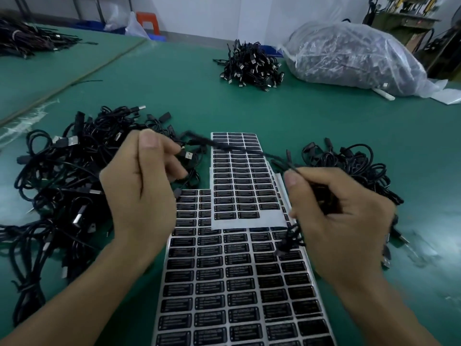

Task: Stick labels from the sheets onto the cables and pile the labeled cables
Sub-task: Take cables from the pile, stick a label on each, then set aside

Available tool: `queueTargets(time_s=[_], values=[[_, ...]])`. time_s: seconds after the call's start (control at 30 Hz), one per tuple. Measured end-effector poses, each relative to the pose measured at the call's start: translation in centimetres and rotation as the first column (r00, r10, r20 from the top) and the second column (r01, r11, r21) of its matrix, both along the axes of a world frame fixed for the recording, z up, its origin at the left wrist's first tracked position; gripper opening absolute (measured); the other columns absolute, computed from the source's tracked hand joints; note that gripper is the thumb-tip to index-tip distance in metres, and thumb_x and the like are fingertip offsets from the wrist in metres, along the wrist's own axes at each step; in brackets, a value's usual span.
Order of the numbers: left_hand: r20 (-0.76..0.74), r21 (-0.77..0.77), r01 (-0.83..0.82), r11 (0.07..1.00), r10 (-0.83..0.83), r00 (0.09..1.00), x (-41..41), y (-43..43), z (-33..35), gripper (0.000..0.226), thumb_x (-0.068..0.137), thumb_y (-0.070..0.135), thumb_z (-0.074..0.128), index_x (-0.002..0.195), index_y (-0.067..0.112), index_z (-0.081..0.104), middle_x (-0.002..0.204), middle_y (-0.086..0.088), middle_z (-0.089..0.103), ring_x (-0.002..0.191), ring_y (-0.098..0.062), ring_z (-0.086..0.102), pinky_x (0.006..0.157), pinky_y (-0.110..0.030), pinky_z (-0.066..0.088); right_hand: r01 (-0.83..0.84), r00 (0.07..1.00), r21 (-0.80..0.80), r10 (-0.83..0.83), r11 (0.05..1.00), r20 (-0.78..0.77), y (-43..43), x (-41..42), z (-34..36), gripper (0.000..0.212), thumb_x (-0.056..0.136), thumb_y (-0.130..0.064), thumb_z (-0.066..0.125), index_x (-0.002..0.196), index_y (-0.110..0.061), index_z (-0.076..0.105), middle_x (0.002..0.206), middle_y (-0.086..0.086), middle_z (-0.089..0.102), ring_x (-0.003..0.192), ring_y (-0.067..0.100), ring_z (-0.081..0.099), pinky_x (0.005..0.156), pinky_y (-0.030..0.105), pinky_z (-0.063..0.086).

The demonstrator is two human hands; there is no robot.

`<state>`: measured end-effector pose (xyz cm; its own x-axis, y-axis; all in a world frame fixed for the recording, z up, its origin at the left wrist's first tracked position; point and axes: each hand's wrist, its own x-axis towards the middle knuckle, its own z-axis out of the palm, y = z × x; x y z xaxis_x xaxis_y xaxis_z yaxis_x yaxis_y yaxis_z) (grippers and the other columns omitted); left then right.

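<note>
A thin black cable stretches, blurred, between my two hands above the label sheets. My left hand pinches its left end near a USB plug. My right hand grips the other end, and a bundled part of the cable hangs below its fingers. Under them lie sheets of black labels: a large sheet in front and a smaller sheet lying on top of it, farther away. A heap of black cables lies to my left. A smaller heap lies to my right.
Everything rests on a green table mat. Farther back stand another pile of black cables and a big clear plastic bag of cables. At the far left lies one more cable heap. An orange stool stands behind the table.
</note>
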<state>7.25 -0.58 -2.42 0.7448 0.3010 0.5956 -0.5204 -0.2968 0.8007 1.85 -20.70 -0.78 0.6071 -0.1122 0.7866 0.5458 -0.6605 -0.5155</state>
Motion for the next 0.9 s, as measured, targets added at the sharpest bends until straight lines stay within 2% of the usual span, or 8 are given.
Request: queueTargets(time_s=[0.13, 0.2, 0.3, 0.37, 0.47, 0.6, 0.77, 0.9], values=[[-0.033, 0.336, -0.142, 0.931, 0.162, 0.986, 0.9, 1.5, 0.2, 0.027, 0.105, 0.035, 0.043, 0.085, 0.025, 0.059, 0.067, 0.015, 0.058, 0.055, -0.007, 0.054, 0.049, -0.027, 0.042, 0.304, 0.952, -0.055, -0.301, 0.951, 0.059, -2.3, 0.0, 1.3, 0.016, 0.094, -0.028, 0.065, 0.086, -0.041, 0.061, 0.064, -0.031, 0.052, 0.066, 0.007, 0.059, 0.057, 0.015, 0.046], [-0.078, 0.572, -0.171, 0.802, 0.261, 0.962, 1.2, 2.1, -0.1, 0.019, 0.101, 0.041, 0.049, 0.087, 0.031, 0.058, 0.071, 0.019, 0.057, 0.069, -0.012, 0.058, 0.054, -0.028, 0.044, 0.416, 0.909, -0.010, -0.417, 0.909, -0.018, -3.8, 0.1, 1.5, 0.005, 0.095, -0.040, 0.060, 0.093, -0.044, 0.061, 0.062, -0.032, 0.054, 0.065, 0.002, 0.058, 0.067, 0.037, 0.054], [-0.131, 0.788, -0.101, 0.607, 0.327, 0.936, 1.4, 2.4, -0.7, 0.019, 0.095, 0.048, 0.056, 0.092, 0.030, 0.061, 0.080, 0.017, 0.058, 0.087, -0.018, 0.057, 0.061, -0.031, 0.046, 0.527, 0.838, -0.024, -0.524, 0.850, -0.151, -5.4, 0.3, 1.6, 0.027, 0.097, -0.045, 0.051, 0.123, -0.037, 0.057, 0.076, -0.035, 0.053, 0.070, 0.003, 0.050, 0.087, 0.056, 0.051], [-0.165, 0.836, -0.053, 0.546, 0.342, 0.925, 1.4, 2.4, -0.8, 0.027, 0.091, 0.055, 0.059, 0.096, 0.028, 0.064, 0.085, 0.013, 0.058, 0.091, -0.020, 0.057, 0.069, -0.035, 0.049, 0.541, 0.817, -0.071, -0.544, 0.838, -0.193, -5.9, 0.4, 1.5, 0.041, 0.099, -0.038, 0.050, 0.139, -0.035, 0.044, 0.090, -0.027, 0.055, 0.088, 0.006, 0.047, 0.094, 0.053, 0.047], [-0.181, 0.859, -0.029, 0.511, 0.357, 0.917, 1.2, 2.3, -0.7, 0.034, 0.086, 0.060, 0.063, 0.100, 0.029, 0.067, 0.092, 0.010, 0.059, 0.097, -0.021, 0.058, 0.074, -0.038, 0.050, 0.579, 0.762, -0.129, -0.590, 0.805, -0.266, -6.0, 0.4, 1.2, 0.042, 0.100, -0.036, 0.050, 0.142, -0.032, 0.046, 0.122, 0.004, 0.053, 0.097, 0.015, 0.045, 0.085, 0.040, 0.042], [-0.186, 0.870, -0.006, 0.492, 0.340, 0.922, 1.1, 2.4, -0.6, 0.031, 0.084, 0.055, 0.070, 0.098, 0.029, 0.062, 0.090, 0.010, 0.052, 0.095, -0.021, 0.055, 0.067, -0.032, 0.043, 0.594, 0.679, -0.316, -0.671, 0.740, -0.296, -4.8, 0.1, 1.0, 0.042, 0.093, -0.041, 0.061, 0.131, -0.025, 0.061, 0.141, 0.008, 0.038, 0.121, 0.036, 0.038, 0.098, 0.053, 0.036], [-0.185, 0.900, 0.007, 0.435, 0.366, 0.912, 1.0, 2.3, -0.6, 0.021, 0.090, 0.049, 0.067, 0.094, 0.029, 0.068, 0.091, 0.009, 0.050, 0.097, -0.021, 0.055, 0.068, -0.032, 0.042, 0.501, 0.828, -0.293, -0.549, 0.815, -0.114, -2.8, 0.0, 0.4, 0.024, 0.089, -0.032, 0.066, 0.109, -0.020, 0.072, 0.116, 0.001, 0.051, 0.109, 0.023, 0.038, 0.089, 0.033, 0.024], [-0.212, 0.910, 0.022, 0.414, 0.419, 0.883, 1.0, 2.1, -0.5, 0.023, 0.092, 0.050, 0.062, 0.092, 0.029, 0.072, 0.093, 0.007, 0.051, 0.101, -0.023, 0.054, 0.077, -0.039, 0.049, 0.305, 0.945, -0.299, -0.326, 0.904, -0.020, -1.0, -0.1, -0.7, 0.017, 0.090, -0.024, 0.063, 0.096, -0.014, 0.075, 0.091, -0.008, 0.048, 0.092, 0.008, 0.038, 0.078, 0.029, 0.034]])
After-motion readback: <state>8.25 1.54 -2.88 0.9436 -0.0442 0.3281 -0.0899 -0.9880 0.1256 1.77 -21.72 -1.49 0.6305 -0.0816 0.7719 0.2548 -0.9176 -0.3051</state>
